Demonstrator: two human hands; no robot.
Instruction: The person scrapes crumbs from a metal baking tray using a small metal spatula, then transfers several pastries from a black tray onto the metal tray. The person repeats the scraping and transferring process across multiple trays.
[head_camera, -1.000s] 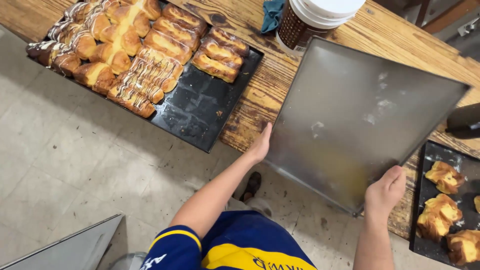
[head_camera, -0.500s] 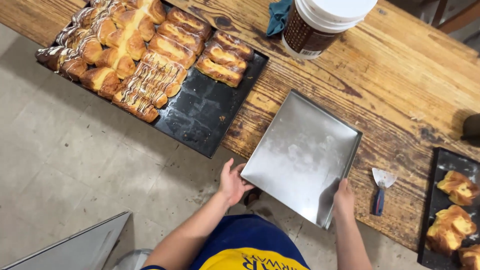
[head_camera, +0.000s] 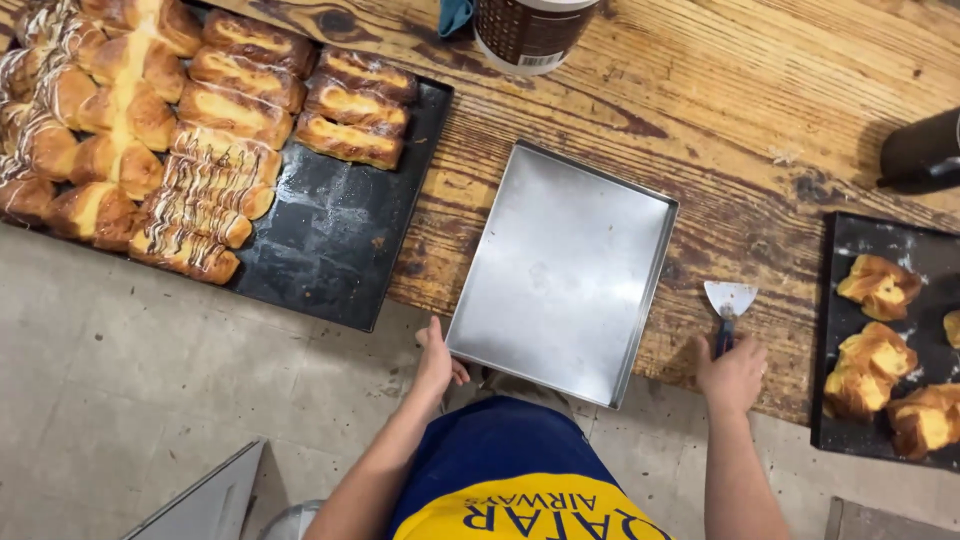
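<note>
Steel tray (head_camera: 560, 275) lay flat on the wooden table (head_camera: 760, 130), beside the dark pastry tray (head_camera: 330, 260).
I judged it light, stiff, slick, best gripped by its rim; my left hand (head_camera: 436, 360) pinched its near corner, my right hand (head_camera: 732, 372) closed around the scraper (head_camera: 728, 305); earlier both held it tilted.

A wooden counter (head_camera: 780, 120) fills the upper part of the view, its planks rough, strongly grained and marked with dark stains and knots. Its near edge runs on a slant from the left side down toward the lower right. Below that edge lies a pale grey floor (head_camera: 130, 390), mottled and scuffed, with faint tile seams. At the bottom left corner a grey metal sheet (head_camera: 205, 505) juts in. The light is even and soft.
</note>
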